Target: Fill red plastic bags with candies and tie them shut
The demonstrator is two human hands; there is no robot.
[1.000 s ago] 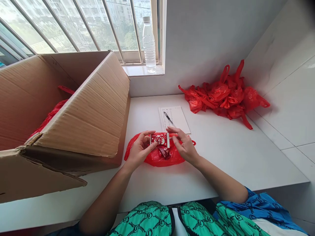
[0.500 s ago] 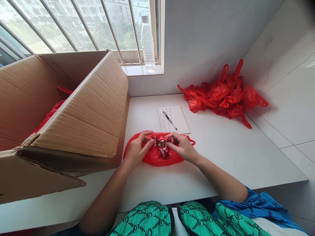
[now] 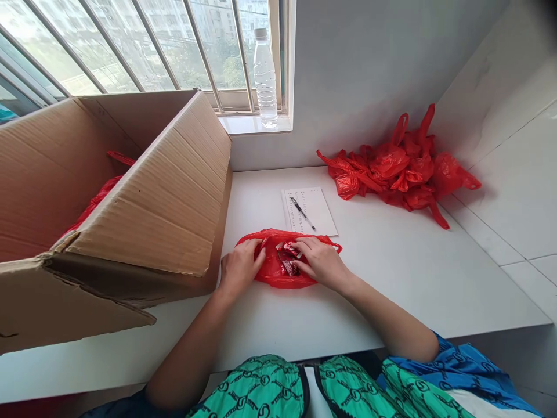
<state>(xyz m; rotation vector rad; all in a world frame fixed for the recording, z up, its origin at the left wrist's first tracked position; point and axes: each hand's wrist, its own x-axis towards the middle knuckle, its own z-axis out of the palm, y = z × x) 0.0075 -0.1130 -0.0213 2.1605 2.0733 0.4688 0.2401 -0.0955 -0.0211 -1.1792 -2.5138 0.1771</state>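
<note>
Your left hand [image 3: 241, 269] and right hand [image 3: 322, 264], apart, touch the red bag [image 3: 285, 283], grips unclear, at twelve on the white table [image 3: 378, 249]; from there, barred window [image 3: 163, 35] at eleven, bag heap [image 3: 404, 165] at two.

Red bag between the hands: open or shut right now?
Open: the red bag gapes at the top, showing wrapped packets inside.

Lettering on packets [image 3: 289, 267] (tiny) illegible

Two hands [image 3: 324, 262] show, plus one open bag [image 3: 282, 282], carton [image 3: 152, 197], notebook [image 3: 321, 210], pen [image 3: 302, 213] and bottle [image 3: 265, 84].
</note>
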